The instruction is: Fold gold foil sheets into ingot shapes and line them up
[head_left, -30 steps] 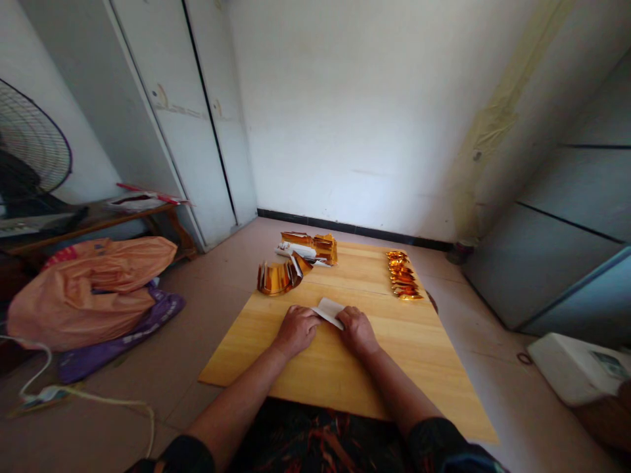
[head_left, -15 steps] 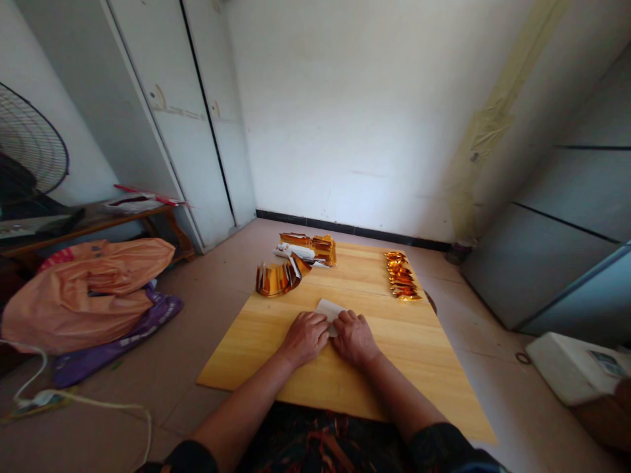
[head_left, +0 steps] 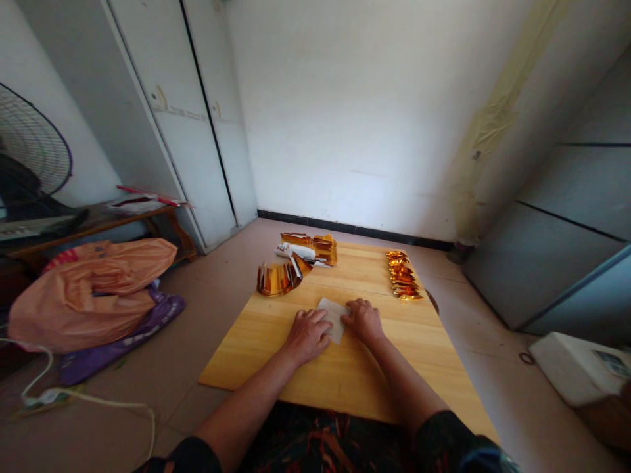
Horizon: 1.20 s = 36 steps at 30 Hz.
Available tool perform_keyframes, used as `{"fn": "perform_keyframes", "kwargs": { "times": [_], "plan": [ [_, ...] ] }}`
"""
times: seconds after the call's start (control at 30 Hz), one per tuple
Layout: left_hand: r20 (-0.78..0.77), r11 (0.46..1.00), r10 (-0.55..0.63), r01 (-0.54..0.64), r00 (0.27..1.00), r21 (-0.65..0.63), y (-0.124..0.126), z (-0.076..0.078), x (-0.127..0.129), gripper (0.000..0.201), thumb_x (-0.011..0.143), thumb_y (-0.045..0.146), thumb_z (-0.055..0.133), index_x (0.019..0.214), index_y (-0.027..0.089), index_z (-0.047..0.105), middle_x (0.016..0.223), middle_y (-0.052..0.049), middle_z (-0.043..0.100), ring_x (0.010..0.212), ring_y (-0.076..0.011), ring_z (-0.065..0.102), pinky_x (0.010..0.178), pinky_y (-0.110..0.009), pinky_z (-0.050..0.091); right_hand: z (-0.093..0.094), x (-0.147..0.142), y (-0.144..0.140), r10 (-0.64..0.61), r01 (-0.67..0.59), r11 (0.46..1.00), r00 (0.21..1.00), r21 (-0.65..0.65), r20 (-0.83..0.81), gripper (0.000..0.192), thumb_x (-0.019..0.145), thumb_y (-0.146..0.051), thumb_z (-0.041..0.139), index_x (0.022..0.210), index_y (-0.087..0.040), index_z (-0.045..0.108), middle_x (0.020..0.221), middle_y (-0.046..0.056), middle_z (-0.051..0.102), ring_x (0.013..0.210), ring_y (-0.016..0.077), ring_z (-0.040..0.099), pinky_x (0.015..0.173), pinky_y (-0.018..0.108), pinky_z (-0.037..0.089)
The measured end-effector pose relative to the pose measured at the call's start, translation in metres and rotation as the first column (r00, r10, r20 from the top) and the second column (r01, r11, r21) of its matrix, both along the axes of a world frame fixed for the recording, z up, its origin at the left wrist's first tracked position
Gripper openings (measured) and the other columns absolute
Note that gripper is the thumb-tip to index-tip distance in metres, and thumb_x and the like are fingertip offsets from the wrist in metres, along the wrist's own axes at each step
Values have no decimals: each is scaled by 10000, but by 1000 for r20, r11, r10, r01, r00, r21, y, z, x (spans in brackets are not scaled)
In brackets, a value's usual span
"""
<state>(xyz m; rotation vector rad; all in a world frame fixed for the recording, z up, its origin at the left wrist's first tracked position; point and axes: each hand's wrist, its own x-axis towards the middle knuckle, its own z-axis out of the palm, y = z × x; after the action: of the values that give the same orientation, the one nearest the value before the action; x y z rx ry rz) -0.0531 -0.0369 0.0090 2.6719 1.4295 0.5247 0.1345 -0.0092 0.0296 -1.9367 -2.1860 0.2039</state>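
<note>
White folded paper (head_left: 334,316) partly hidden under left hand (head_left: 308,335) and right hand (head_left: 363,320), both pressing flat on wooden board (head_left: 345,374); no writing legible.

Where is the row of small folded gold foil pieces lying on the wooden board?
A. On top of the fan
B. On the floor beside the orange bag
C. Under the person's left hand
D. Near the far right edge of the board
D: the row of gold foil pieces lies along the far right part of the wooden board, beyond the right hand, apart from it.
</note>
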Motion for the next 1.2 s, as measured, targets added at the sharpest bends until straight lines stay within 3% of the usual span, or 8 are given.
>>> {"fn": "perform_keyframes", "kwargs": {
  "times": [0.2,0.43,0.57,0.73,0.97,1.2],
  "plan": [
    [6,999,19,-19,1000,-47,2,0,-3,234,801,316,580,1022,300,656,1286,-39,545,1099,-243,475,868,-409,354,3,-19,14,-101,91,985,993,-147,-67,223,722,-290,628,930,-213,649,988,72,664,957,231,570,763,325,387],
    [14,999,17,-16,1000,-48,2,-3,-3,271,791,310,592,1056,303,646,1298,-34,546,1104,-242,472,881,-412,354,2,-21,32,-13,-34,989,950,-145,-311,223,649,-101,624,857,-181,625,865,10,659,776,133,566,644,204,369],
    [18,1000,12,-12,1000,-26,2,-4,-3,254,791,313,594,1036,294,655,1273,-44,555,1084,-245,476,878,-410,366,-8,-18,25,143,-149,989,973,-15,-182,253,692,-52,543,888,-178,642,904,32,654,864,149,556,741,217,374],
    [40,1000,-16,15,999,14,0,-4,-4,250,778,276,593,1018,280,662,1194,-52,549,1024,-232,501,892,-401,387,-16,-16,3,319,-320,945,947,67,28,219,822,-188,511,987,-204,653,936,61,607,930,185,516,802,272,350],
    [72,996,-45,39,996,76,-2,-3,-4,200,764,200,565,950,220,636,982,-60,535,966,-217,493,921,-380,402,-12,-18,-16,351,-363,930,924,61,153,279,877,-257,471,1134,-253,579,1005,69,573,962,215,479,789,322,311],
    [39,990,-66,61,997,130,-11,5,-4,208,803,171,497,989,201,586,1038,-85,557,1002,-234,494,917,-412,402,-10,-22,-19,341,-362,929,919,79,201,256,891,-276,448,1105,-228,578,1013,89,570,959,235,471,784,355,293]
  ]
}}
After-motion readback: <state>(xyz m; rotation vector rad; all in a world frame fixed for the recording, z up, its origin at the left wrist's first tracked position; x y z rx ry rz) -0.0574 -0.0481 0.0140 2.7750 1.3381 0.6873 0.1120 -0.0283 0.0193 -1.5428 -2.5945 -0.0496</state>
